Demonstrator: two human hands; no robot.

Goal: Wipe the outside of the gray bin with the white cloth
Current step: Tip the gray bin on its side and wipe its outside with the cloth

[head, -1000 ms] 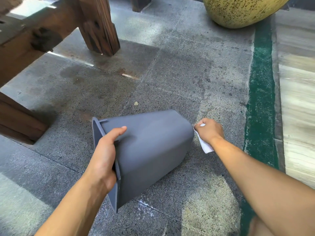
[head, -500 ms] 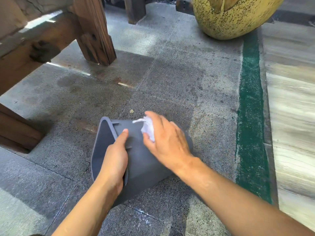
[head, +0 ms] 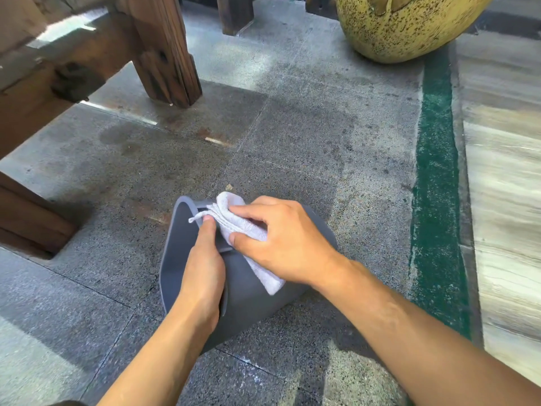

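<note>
The left hand (head: 202, 276) is gripping the rim of the bin (head: 248, 300), fingers curled inside and thumb lying along the outside. The bin is lying on its side on the floor (head: 292, 142), mouth facing left. The right hand (head: 281, 244) is pressing the cloth (head: 234, 221) flat against the bin's upper side near the rim, fingers spread. Farther off, a wooden post (head: 164, 48) is standing at left and a yellow pot (head: 404, 24) at right.

A plain gray bin (head: 251, 300) and white cloth (head: 234, 224) are seen on speckled gray floor (head: 292, 142); a green stripe (head: 436, 200) at three o'clock, a yellow black-flecked pot (head: 404, 27) at one.
</note>
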